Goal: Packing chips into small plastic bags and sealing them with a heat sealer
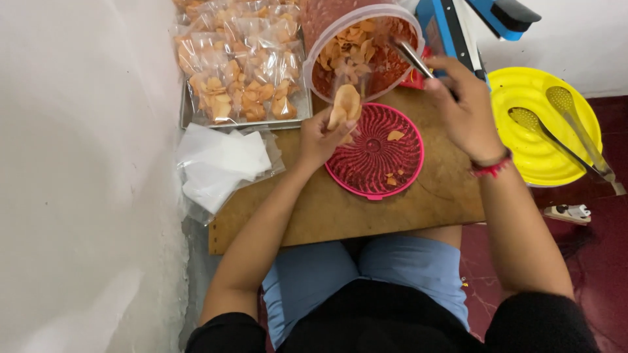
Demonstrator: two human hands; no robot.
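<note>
On the wooden table [340,216] across my lap, the biggest thing is the clear plastic tub [327,49] of orange crisps, tipped toward me at the far edge, touching the pink slotted lid [376,167] that lies flat below it. Left of the tub a metal tray [185,114] carries filled bags, with a stack of empty clear bags [219,167] just beside it. My right hand [468,114] is closed round metal tongs [409,55] whose tips reach into the tub. My left hand [320,137] pinches a small clear bag [347,104] of crisps at the pink lid's rim. I judge that bag very light, slippery and limp, its contents brittle; hold the film near the mouth, never squeeze the crisps.
</note>
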